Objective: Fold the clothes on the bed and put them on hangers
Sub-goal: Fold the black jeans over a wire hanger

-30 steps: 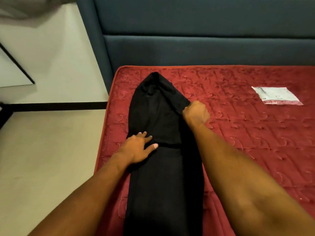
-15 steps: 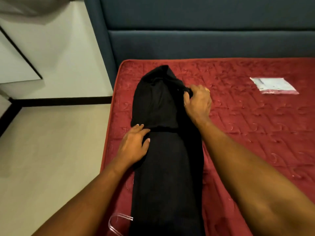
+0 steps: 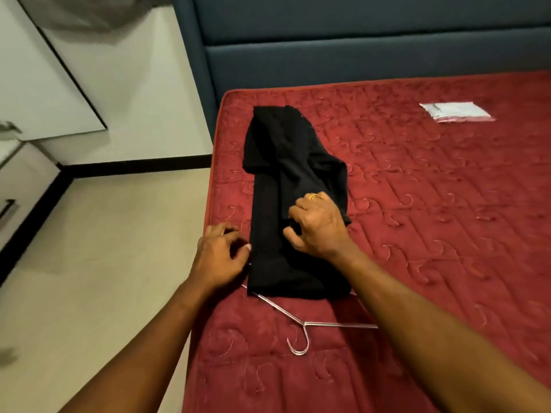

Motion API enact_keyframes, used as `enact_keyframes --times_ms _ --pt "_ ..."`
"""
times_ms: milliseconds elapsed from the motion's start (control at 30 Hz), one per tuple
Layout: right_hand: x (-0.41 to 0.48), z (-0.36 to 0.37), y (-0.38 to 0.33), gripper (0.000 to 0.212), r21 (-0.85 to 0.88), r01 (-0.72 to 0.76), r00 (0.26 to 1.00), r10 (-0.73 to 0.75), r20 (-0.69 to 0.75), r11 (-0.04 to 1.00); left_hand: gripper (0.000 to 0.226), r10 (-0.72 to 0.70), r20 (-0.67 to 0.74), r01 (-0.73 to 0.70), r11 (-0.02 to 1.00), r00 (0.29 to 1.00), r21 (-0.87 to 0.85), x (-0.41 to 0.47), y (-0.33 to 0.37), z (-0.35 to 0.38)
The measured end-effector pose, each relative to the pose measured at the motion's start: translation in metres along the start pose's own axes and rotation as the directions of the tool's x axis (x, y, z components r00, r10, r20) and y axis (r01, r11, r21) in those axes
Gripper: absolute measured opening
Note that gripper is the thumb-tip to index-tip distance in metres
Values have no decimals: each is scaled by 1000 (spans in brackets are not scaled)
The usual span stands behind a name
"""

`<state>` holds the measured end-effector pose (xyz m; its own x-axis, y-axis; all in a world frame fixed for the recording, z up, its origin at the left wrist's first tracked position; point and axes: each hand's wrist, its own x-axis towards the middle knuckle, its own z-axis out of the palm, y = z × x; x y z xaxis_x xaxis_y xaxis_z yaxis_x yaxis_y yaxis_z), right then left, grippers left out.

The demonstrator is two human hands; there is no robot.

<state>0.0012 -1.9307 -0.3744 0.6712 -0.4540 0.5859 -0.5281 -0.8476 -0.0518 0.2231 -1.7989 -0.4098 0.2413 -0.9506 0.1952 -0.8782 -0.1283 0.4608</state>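
Thin silver wire hanger point(image 3: 304, 324) is lying with its bar tucking under the folded black garment point(image 3: 268, 234) on the red quilted bed point(image 3: 417, 234), likely for hanging. Right hand point(image 3: 320, 231) is pinching the cloth; left hand point(image 3: 219, 254) is curling fingers at its edge, grasp unclear.

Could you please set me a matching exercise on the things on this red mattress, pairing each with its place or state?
Things:
1. black garment
2. wire hanger
3. white packet
4. right hand

Places or states:
a. lies alone towards the far right of the mattress
b. wears a gold ring and rests on the garment
c. folded, near the mattress's left edge
d. partly under the garment's near end, hook towards the camera

Pairs: 1-c; 2-d; 3-a; 4-b.
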Motion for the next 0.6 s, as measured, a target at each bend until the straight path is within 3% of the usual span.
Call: enact_keyframes --times_ms 100,167,233,300,333,400,467,600 --pt "-33 -14 -34 23 65 -9 998 4 67 998 16 48 -11 -48 998 999 30 -41 2 -6" --pt "-52 -27 -52 25 118 -34 982 11 190 992 17 24 -32 -24 1000 999 2 -64 7 -11" --pt "-70 -42 -60 46 112 -157 946 118 301 981 20 -64 -90 58 996 994 -70 -78 8 -17" --pt "-98 -62 -61 55 52 -365 891 333 308 930 19 -184 -127 168 977 975 -130 -92 9 -24" --pt "-115 -71 -58 47 -7 -482 841 465 275 876 19 -233 -117 214 964 965 -155 -98 10 -26" --pt "-147 -84 -47 35 -180 -687 650 706 281 704 22 -293 -84 274 943 952 -187 -104 13 -29" --pt "-175 -94 -43 39 -282 -747 493 786 374 603 35 -279 -47 268 949 959 -166 -107 18 -32" --pt "-193 -101 -40 48 -155 -733 551 712 435 662 28 -206 18 206 978 978 -8 -113 22 -31"
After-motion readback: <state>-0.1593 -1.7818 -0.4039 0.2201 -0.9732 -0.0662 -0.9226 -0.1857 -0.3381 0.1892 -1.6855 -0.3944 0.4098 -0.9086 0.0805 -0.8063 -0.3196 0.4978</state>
